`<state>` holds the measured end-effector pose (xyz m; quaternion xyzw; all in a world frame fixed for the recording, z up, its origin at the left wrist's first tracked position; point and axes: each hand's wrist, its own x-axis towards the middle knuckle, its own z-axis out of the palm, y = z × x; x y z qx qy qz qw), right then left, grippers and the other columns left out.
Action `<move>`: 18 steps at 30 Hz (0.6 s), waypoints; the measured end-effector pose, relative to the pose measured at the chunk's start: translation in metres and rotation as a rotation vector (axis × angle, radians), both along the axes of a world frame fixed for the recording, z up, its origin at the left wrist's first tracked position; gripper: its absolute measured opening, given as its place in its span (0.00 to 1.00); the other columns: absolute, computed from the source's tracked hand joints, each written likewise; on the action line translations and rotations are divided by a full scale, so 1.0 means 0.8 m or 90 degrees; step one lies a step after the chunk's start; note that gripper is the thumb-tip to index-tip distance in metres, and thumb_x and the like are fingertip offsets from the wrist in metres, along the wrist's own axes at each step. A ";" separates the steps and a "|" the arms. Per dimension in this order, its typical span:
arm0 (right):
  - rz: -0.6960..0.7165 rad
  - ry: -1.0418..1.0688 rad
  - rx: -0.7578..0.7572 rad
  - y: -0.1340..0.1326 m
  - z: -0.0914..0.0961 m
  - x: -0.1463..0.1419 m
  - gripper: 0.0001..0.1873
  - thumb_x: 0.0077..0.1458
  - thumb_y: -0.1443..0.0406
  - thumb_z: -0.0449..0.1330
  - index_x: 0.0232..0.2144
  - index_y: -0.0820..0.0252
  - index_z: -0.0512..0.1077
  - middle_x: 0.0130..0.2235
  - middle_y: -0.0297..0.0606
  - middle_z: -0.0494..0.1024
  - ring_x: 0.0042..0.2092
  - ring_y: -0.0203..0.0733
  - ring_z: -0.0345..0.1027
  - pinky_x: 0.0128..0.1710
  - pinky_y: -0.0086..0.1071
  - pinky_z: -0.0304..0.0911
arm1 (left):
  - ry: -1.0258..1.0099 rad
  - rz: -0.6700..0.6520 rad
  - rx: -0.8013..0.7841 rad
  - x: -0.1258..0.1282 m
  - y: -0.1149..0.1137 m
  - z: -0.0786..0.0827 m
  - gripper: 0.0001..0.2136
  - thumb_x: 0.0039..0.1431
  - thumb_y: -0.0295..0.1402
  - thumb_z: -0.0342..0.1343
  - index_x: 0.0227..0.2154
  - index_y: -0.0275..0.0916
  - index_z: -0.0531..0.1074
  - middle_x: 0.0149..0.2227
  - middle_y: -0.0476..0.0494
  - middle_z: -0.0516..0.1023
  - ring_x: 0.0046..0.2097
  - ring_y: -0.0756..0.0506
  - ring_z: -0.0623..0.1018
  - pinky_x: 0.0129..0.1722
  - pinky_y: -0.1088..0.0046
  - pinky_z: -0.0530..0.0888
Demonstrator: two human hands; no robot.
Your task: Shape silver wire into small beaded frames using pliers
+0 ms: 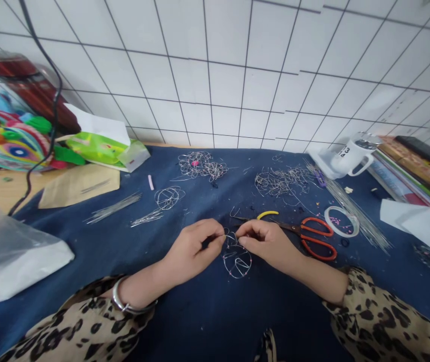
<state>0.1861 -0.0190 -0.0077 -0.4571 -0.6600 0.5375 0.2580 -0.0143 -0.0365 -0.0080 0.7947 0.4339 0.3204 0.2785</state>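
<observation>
A small figure of bent silver wire point(237, 263), with a round loop below, smaller loops above and pink beads along it, is between my two hands. My left hand point(197, 247) pinches its upper left part between thumb and forefinger. From the other side my right hand point(270, 242) pinches the upper right part, thumb against bent fingers. The exact wire ends under the fingertips are hidden. Just beyond my right hand lie scissors with orange handles point(317, 235), their blades partly behind the hand. A yellow curved piece point(267, 214) rests beside the blades.
Tangled wire heaps point(283, 181) lie toward the wall. Straight wires point(354, 211) and a round lid of pink beads point(341, 221) are at right, near a white mug point(354, 155). Cut wires point(115, 207) and a plastic bag point(15, 256) lie left. A dark blue cloth point(200, 322) covers the table.
</observation>
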 end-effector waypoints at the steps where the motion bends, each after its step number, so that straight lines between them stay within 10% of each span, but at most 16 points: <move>1: -0.001 0.005 -0.003 0.000 -0.001 0.001 0.08 0.49 0.66 0.57 0.34 0.62 0.71 0.26 0.31 0.68 0.27 0.31 0.58 0.27 0.26 0.55 | -0.001 0.002 0.000 0.000 0.000 0.000 0.06 0.57 0.25 0.47 0.27 0.36 0.65 0.26 0.49 0.68 0.29 0.51 0.67 0.31 0.75 0.66; 18: 0.036 -0.009 0.042 -0.003 0.004 0.002 0.08 0.50 0.67 0.56 0.34 0.61 0.74 0.26 0.30 0.68 0.26 0.30 0.57 0.27 0.25 0.54 | 0.019 -0.013 0.050 0.002 -0.003 -0.001 0.06 0.51 0.21 0.47 0.24 0.36 0.65 0.24 0.49 0.67 0.29 0.51 0.67 0.30 0.75 0.64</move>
